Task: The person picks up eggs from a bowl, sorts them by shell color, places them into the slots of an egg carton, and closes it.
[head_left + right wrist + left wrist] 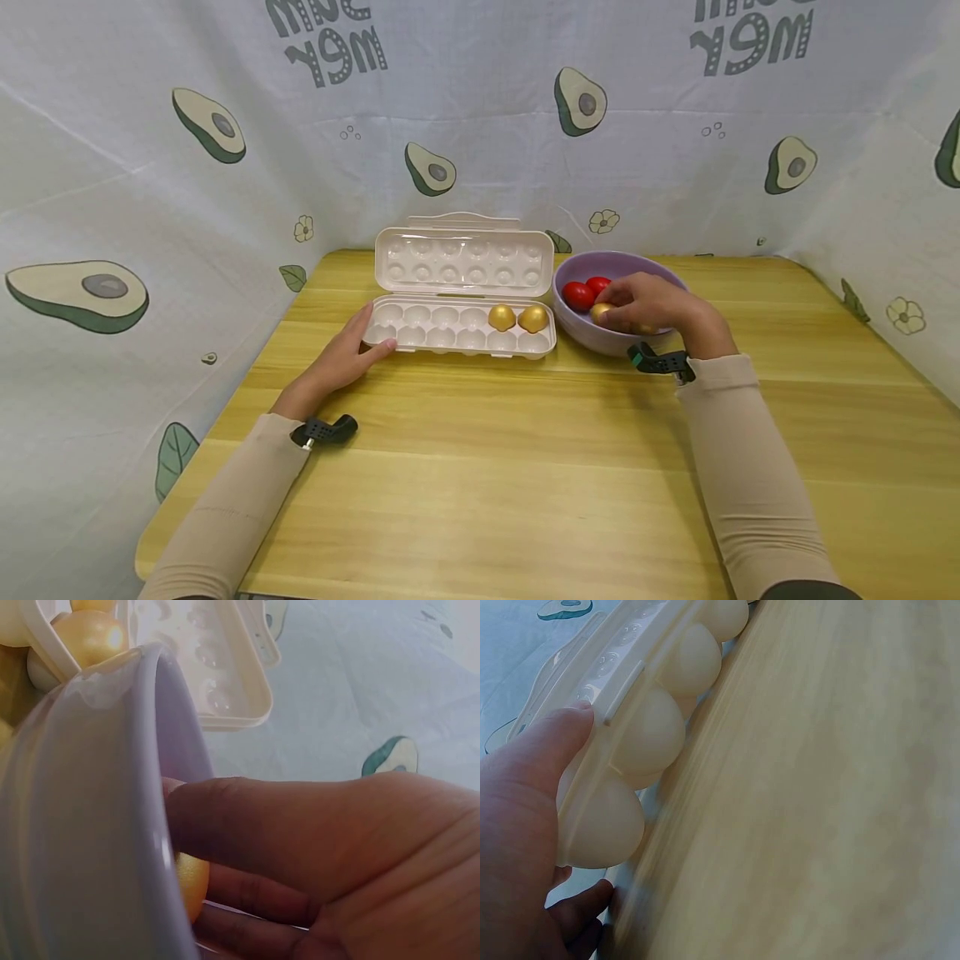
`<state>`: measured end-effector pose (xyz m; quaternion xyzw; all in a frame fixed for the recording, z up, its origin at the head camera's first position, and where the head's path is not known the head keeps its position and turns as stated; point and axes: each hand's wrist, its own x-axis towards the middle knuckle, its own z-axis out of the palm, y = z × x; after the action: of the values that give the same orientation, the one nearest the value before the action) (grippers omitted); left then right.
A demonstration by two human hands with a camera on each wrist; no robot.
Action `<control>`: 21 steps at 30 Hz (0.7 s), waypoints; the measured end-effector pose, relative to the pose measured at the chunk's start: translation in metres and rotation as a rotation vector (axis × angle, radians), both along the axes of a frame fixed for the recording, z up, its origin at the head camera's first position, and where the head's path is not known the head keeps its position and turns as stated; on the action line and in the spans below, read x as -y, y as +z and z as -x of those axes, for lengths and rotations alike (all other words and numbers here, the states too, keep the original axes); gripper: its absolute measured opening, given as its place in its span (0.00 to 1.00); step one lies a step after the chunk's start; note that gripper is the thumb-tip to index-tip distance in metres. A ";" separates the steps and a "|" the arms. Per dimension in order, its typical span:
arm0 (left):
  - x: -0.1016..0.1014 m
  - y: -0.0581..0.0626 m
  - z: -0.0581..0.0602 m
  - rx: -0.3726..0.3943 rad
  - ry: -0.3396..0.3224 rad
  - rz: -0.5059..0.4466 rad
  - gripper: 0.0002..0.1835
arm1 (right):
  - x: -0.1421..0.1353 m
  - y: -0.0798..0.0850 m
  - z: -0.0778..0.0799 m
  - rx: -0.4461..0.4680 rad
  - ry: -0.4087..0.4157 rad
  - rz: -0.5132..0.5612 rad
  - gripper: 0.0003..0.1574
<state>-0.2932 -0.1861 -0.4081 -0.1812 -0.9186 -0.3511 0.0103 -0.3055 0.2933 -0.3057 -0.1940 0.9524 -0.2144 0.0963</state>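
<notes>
My left hand (339,358) holds the left end of a cream egg carton (442,347), its thumb on the rim and fingers behind the end, as the left wrist view shows. The carton's lid (465,262) stands up behind it. Two golden eggs, one (502,317) beside the other (533,318), sit in the back row at its right. Inside a purple bowl (592,335), my right hand (648,302) pinches a golden egg (601,312) between thumb and fingers. Two red eggs (578,296) lie left of the fingers. More gold shows beneath the hand, partly hidden.
The wooden table (480,467) carries the carton and, close to its right, the bowl. A pale curtain (487,108) printed with avocados hangs behind and along both sides. Each wrist wears a black camera mount, such as the left mount (324,430).
</notes>
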 end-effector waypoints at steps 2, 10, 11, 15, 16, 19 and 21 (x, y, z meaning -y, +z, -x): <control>0.000 0.001 0.000 0.000 -0.002 -0.002 0.50 | 0.000 0.001 0.000 -0.010 -0.004 0.009 0.24; -0.001 0.002 -0.001 0.012 -0.002 -0.004 0.50 | 0.002 0.001 -0.001 -0.003 -0.005 0.047 0.21; -0.001 0.002 -0.001 0.013 -0.003 -0.003 0.50 | 0.002 0.001 -0.001 0.003 -0.010 0.056 0.20; -0.001 0.002 -0.002 0.011 -0.004 -0.008 0.50 | 0.003 0.001 0.000 -0.008 -0.028 0.094 0.18; -0.001 0.002 -0.002 0.009 -0.005 -0.007 0.50 | 0.004 0.001 0.000 -0.018 -0.032 0.101 0.18; -0.001 0.003 -0.002 0.005 -0.006 -0.009 0.49 | 0.006 0.001 0.001 -0.046 -0.040 0.129 0.19; -0.001 0.003 -0.002 0.004 -0.007 -0.012 0.49 | 0.007 0.001 0.001 -0.062 -0.046 0.147 0.20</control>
<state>-0.2912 -0.1852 -0.4055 -0.1836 -0.9159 -0.3569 0.0086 -0.3070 0.2867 -0.3047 -0.1851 0.9409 -0.2795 0.0472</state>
